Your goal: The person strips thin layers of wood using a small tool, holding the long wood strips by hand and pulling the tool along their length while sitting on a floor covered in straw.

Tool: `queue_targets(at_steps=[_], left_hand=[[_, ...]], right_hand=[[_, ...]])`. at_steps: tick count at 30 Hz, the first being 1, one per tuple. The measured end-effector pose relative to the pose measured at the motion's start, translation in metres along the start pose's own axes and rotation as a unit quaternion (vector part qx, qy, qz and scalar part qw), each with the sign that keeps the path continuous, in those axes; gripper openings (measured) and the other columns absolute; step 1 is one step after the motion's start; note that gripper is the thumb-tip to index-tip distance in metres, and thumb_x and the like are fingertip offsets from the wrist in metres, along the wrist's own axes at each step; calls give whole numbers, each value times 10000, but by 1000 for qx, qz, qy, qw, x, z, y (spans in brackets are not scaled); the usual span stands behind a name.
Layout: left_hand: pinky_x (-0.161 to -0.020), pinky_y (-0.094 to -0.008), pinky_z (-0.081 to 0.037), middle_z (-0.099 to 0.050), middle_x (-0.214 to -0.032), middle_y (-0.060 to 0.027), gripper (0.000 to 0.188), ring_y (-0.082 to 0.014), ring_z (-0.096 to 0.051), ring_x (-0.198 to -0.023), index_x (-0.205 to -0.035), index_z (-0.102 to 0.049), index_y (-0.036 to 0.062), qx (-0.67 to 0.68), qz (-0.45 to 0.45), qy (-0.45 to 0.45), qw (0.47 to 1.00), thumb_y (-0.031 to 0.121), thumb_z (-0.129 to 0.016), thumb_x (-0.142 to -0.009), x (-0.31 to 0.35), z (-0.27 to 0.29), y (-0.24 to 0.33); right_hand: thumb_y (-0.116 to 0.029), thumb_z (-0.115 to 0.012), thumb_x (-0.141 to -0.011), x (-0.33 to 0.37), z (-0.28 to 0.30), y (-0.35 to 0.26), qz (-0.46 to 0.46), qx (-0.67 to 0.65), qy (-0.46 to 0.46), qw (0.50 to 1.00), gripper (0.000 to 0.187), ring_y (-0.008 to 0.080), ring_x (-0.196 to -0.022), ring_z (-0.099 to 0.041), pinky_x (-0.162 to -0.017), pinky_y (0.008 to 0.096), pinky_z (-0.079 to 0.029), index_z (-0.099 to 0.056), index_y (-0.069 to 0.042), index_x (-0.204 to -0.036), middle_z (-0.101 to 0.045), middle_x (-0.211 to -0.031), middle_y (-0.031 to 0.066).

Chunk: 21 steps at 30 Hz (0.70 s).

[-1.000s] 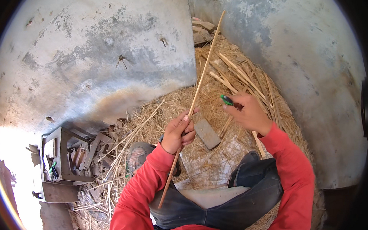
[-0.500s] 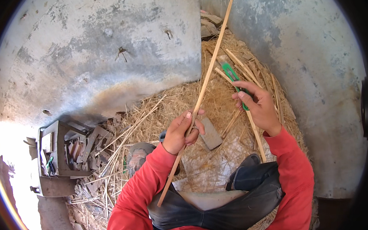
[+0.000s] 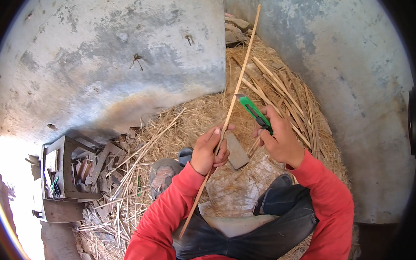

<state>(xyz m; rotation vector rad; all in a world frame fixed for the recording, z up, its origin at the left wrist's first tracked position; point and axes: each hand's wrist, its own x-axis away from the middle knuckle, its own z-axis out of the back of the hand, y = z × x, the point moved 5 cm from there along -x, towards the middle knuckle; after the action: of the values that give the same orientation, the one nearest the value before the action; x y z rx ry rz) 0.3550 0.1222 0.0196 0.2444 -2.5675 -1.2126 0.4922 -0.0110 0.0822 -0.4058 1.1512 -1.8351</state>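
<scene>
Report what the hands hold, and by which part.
Left hand: a long thin wooden strip, gripped partway along, nearer its lower end. Right hand: a green utility knife, held by its rear half.

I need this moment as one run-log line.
left hand: grips thin strip; right hand: holds green utility knife; knife blade: at strip, contact unclear; nearby: grey block, loose strips

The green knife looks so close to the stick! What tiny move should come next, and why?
Maybe the right hand should rest the green knife gently on the stick, edge facing away from the left hand: the blade tip appears right by the stick, though touching is unclear, and the left hand grips lower down.
</scene>
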Motion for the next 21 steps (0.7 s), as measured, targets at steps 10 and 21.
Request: queue_targets(at_steps=[10, 21], left_hand=[[-398, -220, -270, -446, -561, -3, 411, -66, -312, -402, -1334, -493, 9, -100, 0, -58, 993, 301, -336, -1092, -12, -22, -30], [-548, -205, -420, -592, -732, -38, 386, -70, -507, -570, -1246, -488, 44, -248, -98, -60, 962, 366, -344, -1090, -5, -34, -57]], right_hand=[[-271, -691, -926, 19, -6, 25, -51, -92, 61, 993, 314, 109, -650, -532, -602, 292, -438, -653, 28, -1015, -625, -766, 59], [-237, -669, -946, 34, -13, 38, -24, -202, 67, 977, 297, 63, -646, -548, -562, 257, -431, -682, 19, -1097, -646, -723, 24]])
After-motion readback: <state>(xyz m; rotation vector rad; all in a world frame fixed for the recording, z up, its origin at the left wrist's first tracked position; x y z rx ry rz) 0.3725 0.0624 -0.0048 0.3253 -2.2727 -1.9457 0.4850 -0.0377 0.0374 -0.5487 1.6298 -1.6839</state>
